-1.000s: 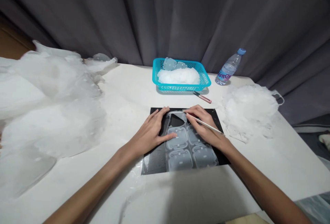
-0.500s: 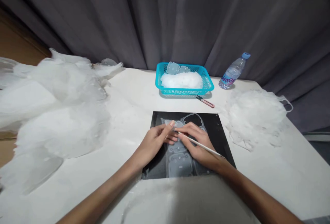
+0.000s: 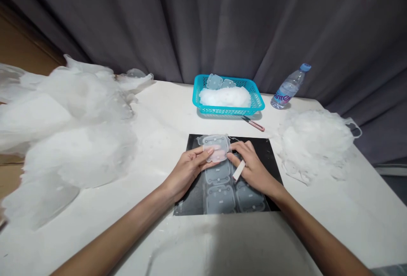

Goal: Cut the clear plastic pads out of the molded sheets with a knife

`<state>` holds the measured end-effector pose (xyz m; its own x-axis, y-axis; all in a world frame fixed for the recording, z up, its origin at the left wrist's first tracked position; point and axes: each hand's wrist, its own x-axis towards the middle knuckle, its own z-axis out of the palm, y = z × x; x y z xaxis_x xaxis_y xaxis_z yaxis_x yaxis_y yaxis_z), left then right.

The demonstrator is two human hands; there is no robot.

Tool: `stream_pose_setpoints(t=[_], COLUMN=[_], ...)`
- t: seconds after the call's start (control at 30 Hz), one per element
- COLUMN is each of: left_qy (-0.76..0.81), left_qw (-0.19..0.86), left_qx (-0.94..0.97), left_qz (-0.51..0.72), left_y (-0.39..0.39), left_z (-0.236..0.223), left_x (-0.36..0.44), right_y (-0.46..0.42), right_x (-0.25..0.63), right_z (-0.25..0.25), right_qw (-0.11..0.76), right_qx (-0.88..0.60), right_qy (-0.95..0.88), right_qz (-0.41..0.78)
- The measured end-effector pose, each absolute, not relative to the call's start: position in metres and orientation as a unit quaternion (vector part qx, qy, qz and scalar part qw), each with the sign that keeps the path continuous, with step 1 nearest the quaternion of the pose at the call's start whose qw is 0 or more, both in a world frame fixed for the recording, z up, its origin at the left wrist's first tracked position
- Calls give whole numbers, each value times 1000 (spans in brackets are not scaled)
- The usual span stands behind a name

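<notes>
Bottle lettering (image 3: 282, 97) looks blurred; left hand (image 3: 190, 165) pinches 1 translucent piece (image 3: 216, 142), right hand (image 3: 254, 169) holds 1 white stick (image 3: 239, 171).

**Grey curtain (image 3: 203, 26) backdrop, white table (image 3: 159, 115)**

So the whole back of the room is basically this dark grey curtain, hanging in deep folds right behind a plain white table. Far left there's a brown, cardboard-looking panel (image 3: 22, 34), can't tell what it belongs to. Over on the right, a pale strip (image 3: 392, 170) shows past the table edge. Light's kinda soft, with a broad shadow (image 3: 229, 242) across the near side.
</notes>
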<state>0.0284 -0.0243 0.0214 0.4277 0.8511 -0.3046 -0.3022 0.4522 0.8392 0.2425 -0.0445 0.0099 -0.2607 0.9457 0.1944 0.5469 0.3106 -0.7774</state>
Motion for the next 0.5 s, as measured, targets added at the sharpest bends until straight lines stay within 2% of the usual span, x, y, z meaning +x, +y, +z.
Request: stream_pose_setpoints(t=[0.17, 0.5], left_qy=[372, 383], left_qw=[758, 750], left_qx=[381, 372], left_qz=[377, 391], left_y=[-26, -28], left_z=[24, 24], left_x=[29, 31], right_y=[-41, -41], right_x=[245, 251], right_z=[12, 12], right_qw=[376, 377], right_qx=[-506, -489], right_qy=[-695, -704], right_qz=[346, 351])
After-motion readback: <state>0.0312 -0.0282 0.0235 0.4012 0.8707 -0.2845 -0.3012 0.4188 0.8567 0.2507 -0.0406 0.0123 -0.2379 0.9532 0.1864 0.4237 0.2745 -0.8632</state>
